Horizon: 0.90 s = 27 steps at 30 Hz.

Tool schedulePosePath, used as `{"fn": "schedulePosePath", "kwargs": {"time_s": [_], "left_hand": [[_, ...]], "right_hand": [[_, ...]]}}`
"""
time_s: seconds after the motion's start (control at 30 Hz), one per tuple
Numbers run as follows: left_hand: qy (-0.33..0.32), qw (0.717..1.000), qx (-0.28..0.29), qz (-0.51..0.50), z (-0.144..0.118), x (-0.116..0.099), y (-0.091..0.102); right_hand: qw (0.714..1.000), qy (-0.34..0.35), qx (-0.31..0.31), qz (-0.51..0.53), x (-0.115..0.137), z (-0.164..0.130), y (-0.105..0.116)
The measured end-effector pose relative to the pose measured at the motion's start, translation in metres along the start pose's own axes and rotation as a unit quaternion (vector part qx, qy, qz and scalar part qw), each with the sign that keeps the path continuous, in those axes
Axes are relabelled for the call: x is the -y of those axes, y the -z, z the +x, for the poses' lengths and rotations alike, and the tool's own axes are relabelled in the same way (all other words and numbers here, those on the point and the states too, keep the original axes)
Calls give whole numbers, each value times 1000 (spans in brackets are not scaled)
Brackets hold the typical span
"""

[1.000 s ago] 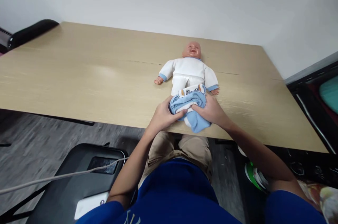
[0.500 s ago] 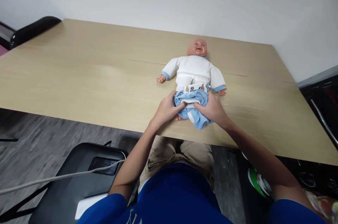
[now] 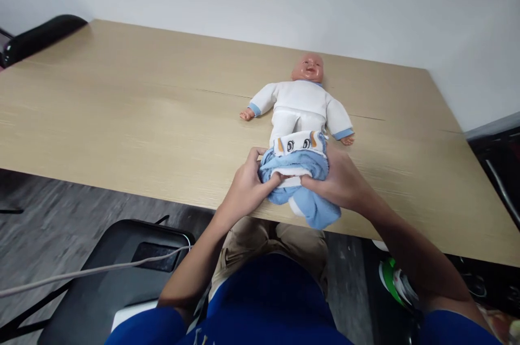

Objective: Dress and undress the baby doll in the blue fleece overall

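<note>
- The left hand (image 3: 244,189) is closed in a tight grip on the bunched waistband of the blue trousers (image 3: 298,182), at the doll's left-lying hip.
- The right hand (image 3: 340,182) is closed likewise on the other side of the same waistband, thumb on top.
- The trousers are gathered around the legs of the doll (image 3: 303,112), which lies on its back close to the near edge of the worktop (image 3: 122,112); one trouser leg hangs just past that edge.
- Wide bare worktop is seen toward the left edge and far edge.
- Cartoon eyes are printed on the doll's white garment; no lettering can be read.
</note>
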State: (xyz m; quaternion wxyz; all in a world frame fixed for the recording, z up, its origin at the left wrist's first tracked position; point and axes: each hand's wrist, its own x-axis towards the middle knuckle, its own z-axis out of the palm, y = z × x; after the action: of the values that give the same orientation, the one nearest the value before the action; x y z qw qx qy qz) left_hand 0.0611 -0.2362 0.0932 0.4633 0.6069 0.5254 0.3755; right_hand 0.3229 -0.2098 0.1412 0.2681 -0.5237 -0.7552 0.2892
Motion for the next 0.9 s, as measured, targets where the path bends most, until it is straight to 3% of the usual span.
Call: {"fn": "schedulePosePath", "kwargs": {"time_s": [0.3, 0.57, 0.7, 0.9], "left_hand": [[54, 986, 20, 156, 6, 42, -4], [-3, 978, 75, 193, 12, 55, -6], [-19, 976, 55, 208, 12, 63, -8], [-91, 987, -7, 132, 14, 82, -17]], "right_hand": [[985, -20, 128, -116, -17, 15, -29], [961, -11, 153, -231, -16, 7, -40], [972, -10, 131, -195, -21, 7, -41], [995, -55, 67, -38, -34, 6, -38]]}}
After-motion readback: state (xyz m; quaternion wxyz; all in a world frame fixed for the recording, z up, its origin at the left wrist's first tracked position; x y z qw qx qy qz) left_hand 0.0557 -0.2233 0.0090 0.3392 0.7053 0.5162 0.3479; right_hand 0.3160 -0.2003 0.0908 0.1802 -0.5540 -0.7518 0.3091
